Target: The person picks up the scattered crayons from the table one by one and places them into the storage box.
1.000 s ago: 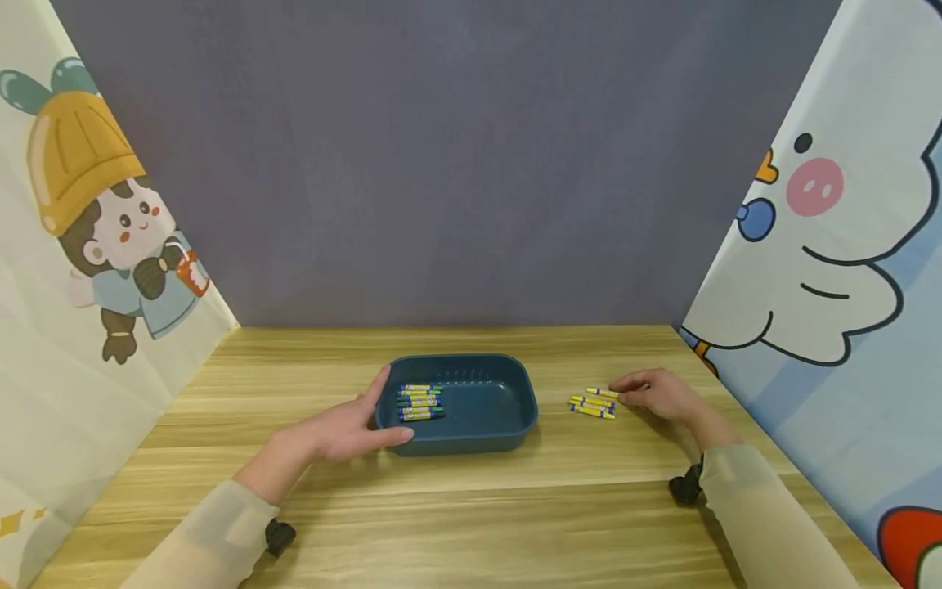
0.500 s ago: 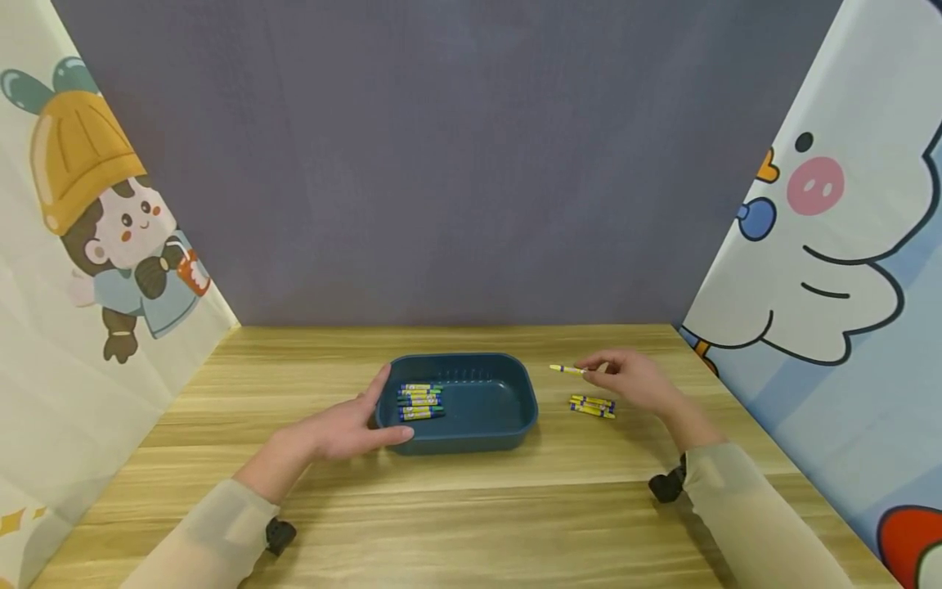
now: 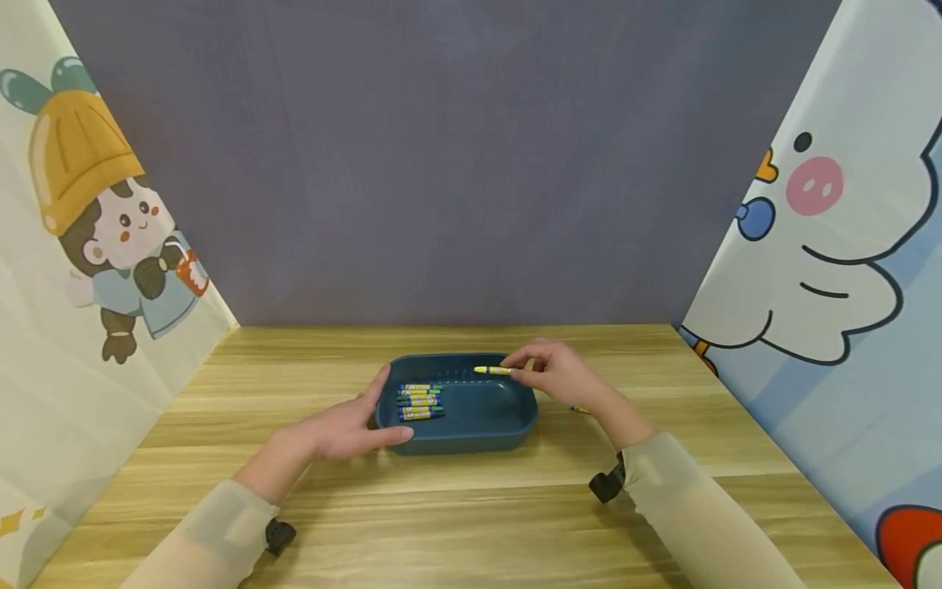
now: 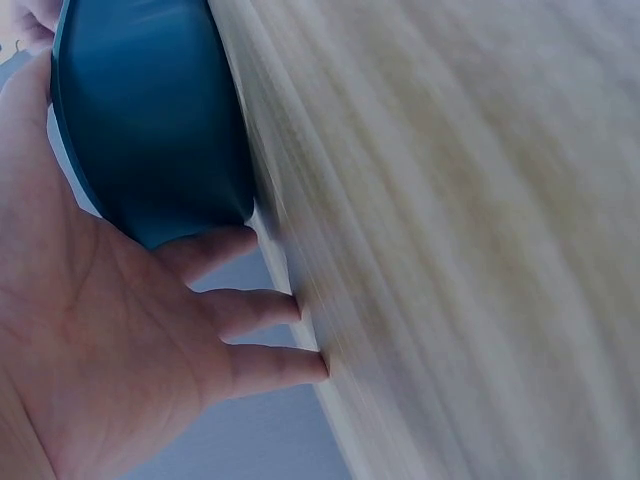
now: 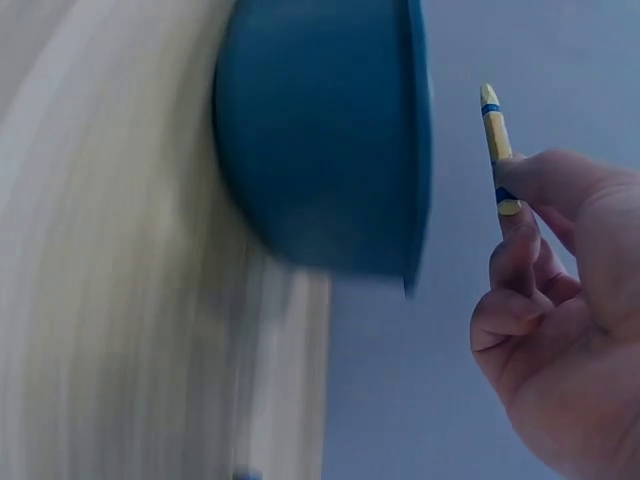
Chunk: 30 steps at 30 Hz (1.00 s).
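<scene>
In the head view a dark blue rectangular plastic bin point(image 3: 471, 444) stands on the table. My left hand point(image 3: 346, 429) spreads against its left end, thumb along the front rim. The left wrist view shows that hand's point(image 4: 120, 320) fingers extended, some tips at the tabletop. Several yellow-and-blue wrapped crayons point(image 3: 419, 402) with green tips lie side by side in the bin's left part. My right hand point(image 3: 555, 372) pinches one pale yellow crayon point(image 3: 491, 370) between thumb and fingers over the bin's back right. In the right wrist view this crayon point(image 5: 497, 135) points away from the palm.
Right of the bin, a crayon end point(image 3: 580, 410) shows on the wooden table point(image 3: 441, 523); the right forearm covers the other crayons there. A grey panel point(image 3: 456, 164) stands behind the table, and printed cartoon sheets flank both sides.
My right hand has picked the yellow crayon off the table from beside the small pile and carried it left, up over the bin. The left hand and bin have stayed in place.
</scene>
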{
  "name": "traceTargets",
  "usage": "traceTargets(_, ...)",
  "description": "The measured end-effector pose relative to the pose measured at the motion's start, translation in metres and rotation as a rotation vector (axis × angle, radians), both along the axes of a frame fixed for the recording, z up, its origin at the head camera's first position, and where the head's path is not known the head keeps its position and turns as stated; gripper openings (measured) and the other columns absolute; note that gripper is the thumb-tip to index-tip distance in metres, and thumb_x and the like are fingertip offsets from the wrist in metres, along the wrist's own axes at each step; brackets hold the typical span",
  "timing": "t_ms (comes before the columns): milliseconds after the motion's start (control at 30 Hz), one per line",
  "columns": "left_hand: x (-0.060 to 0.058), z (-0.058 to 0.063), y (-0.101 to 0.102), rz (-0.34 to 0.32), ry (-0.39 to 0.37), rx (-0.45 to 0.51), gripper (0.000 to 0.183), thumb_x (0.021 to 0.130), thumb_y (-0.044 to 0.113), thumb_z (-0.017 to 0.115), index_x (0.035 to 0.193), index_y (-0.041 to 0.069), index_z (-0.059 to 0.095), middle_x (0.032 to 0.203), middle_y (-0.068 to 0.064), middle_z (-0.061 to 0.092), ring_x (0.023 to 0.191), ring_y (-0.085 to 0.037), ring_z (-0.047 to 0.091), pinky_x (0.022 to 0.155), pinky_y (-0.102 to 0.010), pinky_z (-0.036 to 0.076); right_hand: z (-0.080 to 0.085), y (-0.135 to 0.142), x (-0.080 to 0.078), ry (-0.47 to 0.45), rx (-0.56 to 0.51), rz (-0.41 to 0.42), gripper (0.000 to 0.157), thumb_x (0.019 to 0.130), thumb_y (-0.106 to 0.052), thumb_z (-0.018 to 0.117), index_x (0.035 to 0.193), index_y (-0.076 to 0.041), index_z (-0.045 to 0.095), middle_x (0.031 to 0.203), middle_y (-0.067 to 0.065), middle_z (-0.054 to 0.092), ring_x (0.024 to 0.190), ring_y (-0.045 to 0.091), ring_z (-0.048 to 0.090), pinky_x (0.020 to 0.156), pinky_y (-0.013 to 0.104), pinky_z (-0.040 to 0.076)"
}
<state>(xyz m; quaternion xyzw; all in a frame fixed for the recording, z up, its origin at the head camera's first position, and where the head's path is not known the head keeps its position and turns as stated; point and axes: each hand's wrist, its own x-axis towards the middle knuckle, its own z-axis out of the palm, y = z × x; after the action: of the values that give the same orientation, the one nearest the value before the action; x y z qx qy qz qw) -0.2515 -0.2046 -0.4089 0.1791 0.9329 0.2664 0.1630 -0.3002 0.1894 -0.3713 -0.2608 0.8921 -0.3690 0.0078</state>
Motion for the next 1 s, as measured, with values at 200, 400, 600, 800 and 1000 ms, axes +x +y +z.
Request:
traceTargets(200,0.000,0.000,0.000,-0.003,0.001,0.008,0.126,0.098,0.080,0.061,0.176,0.022,-0.020,0.176,-0.032,0.027,0.157,-0.050,0.045,0.126,-0.065,0.039,-0.005,-0.046,0.008,-0.039,0.031,0.030,0.019,0.107,-0.022,0.074,0.124,-0.023,0.083,0.120,0.003,0.072,0.080,0.015,0.059,0.070,0.031,0.052)
traceTargets(400,0.001,0.002,0.000,-0.005,-0.020,0.028,0.126,0.099,0.079,0.062,0.176,0.021,-0.020,0.173,-0.033,0.034,0.153,-0.047,0.051,0.124,-0.065,0.042,-0.019,-0.088,0.013,-0.041,0.059,0.053,0.017,0.107,-0.021,0.074,0.120,-0.021,0.084,0.117,0.001,0.071,0.082,0.011,0.057,0.074,0.031,0.051)
traceTargets(600,0.001,0.002,-0.002,-0.002,-0.018,0.026,0.125,0.099,0.079,0.062,0.176,0.021,-0.019,0.173,-0.032,0.036,0.153,-0.046,0.051,0.122,-0.064,0.044,-0.033,-0.117,0.012,-0.041,0.099,0.065,0.014,0.106,-0.021,0.075,0.116,-0.022,0.085,0.117,-0.001,0.072,0.104,0.017,0.064,0.090,0.039,0.055)
traceTargets(800,0.002,0.001,-0.001,-0.005,-0.019,0.032,0.125,0.099,0.078,0.061,0.176,0.020,-0.020,0.172,-0.033,0.036,0.152,-0.047,0.053,0.122,-0.065,0.044,-0.042,-0.124,0.006,-0.116,0.114,0.065,0.015,0.106,-0.019,0.076,0.116,-0.022,0.086,0.121,-0.002,0.078,0.117,0.022,0.070,0.100,0.045,0.058)
traceTargets(1000,0.001,0.000,-0.002,-0.009,-0.013,0.034,0.125,0.100,0.076,0.063,0.176,0.019,-0.019,0.169,-0.035,0.041,0.145,-0.043,0.060,0.119,-0.063,0.047,-0.042,-0.126,0.005,-0.157,0.170,0.095,0.016,0.105,-0.014,0.076,0.115,-0.020,0.086,0.123,-0.001,0.081,0.116,0.022,0.072,0.101,0.045,0.059)
